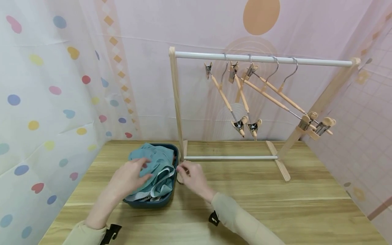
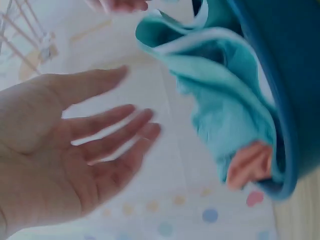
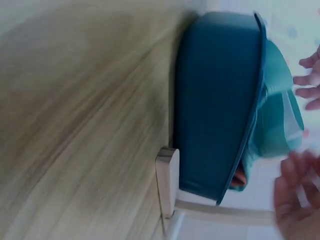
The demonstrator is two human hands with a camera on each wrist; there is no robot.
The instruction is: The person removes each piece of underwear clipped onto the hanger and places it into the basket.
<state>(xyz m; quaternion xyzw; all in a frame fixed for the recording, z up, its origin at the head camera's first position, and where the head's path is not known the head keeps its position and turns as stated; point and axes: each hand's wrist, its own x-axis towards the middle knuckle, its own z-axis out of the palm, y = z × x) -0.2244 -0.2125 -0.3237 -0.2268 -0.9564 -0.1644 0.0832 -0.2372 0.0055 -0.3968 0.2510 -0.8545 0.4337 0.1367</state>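
A teal garment [image 1: 157, 158] lies bunched on top of a dark blue basin [image 1: 150, 204], its white-edged fold standing up at the near right. My left hand [image 1: 130, 175] hovers over the left part of the cloth. In the left wrist view its fingers [image 2: 112, 150] are spread and hold nothing, apart from the fabric. By the basin's right rim is my right hand [image 1: 193, 177], its fingers loosely bent with nothing seen in them. The right wrist view shows that hand blurred, beside the cloth fold [image 3: 280, 120]. Something orange [image 2: 250, 165] pokes out at the basin's edge.
A wooden rack [image 1: 174, 102] with a white rail [image 1: 202, 55] stands behind and right of the basin. Several clip hangers [image 1: 222, 92] hang from it. The rack's left foot touches or nearly touches the basin. All stands on a wood-grain table [image 1: 239, 190], with patterned curtains [image 1: 147, 68] behind.
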